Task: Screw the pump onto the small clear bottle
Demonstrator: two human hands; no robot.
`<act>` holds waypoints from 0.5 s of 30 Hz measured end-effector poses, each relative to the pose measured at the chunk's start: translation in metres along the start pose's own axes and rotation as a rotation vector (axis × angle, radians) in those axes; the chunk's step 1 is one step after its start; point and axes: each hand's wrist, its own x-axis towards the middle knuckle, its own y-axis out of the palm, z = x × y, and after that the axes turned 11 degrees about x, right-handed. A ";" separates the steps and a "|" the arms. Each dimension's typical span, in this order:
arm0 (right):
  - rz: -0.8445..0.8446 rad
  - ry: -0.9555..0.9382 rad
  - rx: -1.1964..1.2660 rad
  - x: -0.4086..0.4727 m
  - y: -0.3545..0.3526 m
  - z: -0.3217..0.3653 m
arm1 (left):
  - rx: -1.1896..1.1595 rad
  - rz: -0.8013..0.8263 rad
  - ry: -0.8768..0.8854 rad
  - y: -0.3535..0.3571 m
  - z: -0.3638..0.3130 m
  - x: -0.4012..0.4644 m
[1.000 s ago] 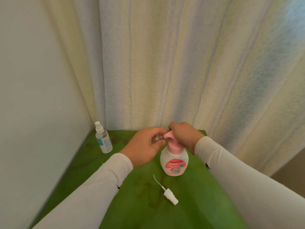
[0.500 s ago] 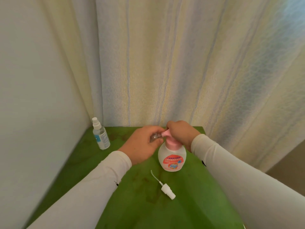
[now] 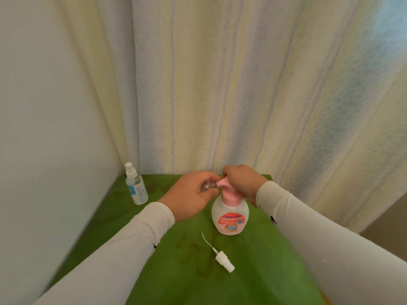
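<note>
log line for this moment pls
left hand holds small clear bottle at pink pump nozzle | right hand on pump

Green table (image 3: 253, 271) carries pump bottle (image 3: 230, 219), spray bottle (image 3: 136, 188), loose sprayer (image 3: 223, 259).

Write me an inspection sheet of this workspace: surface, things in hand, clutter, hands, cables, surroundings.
Surface: green table top, with dark blotches near the middle.
Things in hand: pink-pump soap bottle standing upright; small clear bottle held with its mouth at the pump spout.
Clutter: spray bottle upright at the back left; loose white sprayer head with its tube lying in front.
Hands: left hand grips the small clear bottle; right hand curled over the pump top.
Cables: nothing seen.
Surroundings: pale curtain behind; plain wall at left.
</note>
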 end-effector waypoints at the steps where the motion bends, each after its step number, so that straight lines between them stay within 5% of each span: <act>1: 0.003 0.000 0.032 0.000 -0.001 0.002 | -0.001 -0.007 0.000 -0.002 0.000 0.001; 15: -0.004 0.001 0.040 -0.001 0.000 0.004 | 0.001 -0.026 0.021 0.001 0.003 0.002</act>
